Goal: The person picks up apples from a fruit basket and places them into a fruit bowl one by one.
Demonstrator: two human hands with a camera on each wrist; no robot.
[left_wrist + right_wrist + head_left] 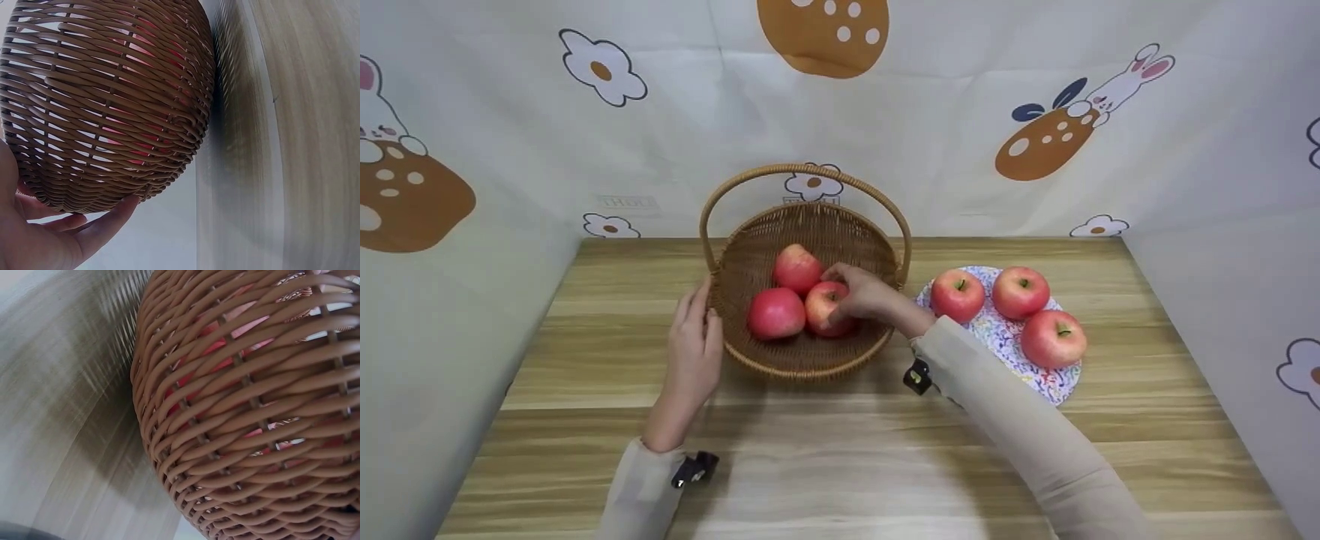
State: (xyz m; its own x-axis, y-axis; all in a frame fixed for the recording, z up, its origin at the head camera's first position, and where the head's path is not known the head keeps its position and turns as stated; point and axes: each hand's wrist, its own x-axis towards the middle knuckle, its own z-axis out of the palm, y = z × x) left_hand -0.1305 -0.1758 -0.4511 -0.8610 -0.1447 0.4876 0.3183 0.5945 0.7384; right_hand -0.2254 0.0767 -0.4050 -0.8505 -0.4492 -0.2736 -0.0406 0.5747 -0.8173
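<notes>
A round wicker basket with a tall arched handle stands at the back middle of the table. Inside it lie a front-left apple, a rear apple and a third, stem-up apple on the right. My right hand reaches over the rim and holds the third apple, thumb and fingers on either side. The right wrist view shows mostly the woven wall, with red behind its gaps. At the basket's left, my left hand rests against the outside, its extended fingers touching the weave.
Right of the basket, a color-speckled white plate carries three apples. The wood-grain table ends at a pale printed backdrop behind and at both sides. The basket's handle arches above its opening.
</notes>
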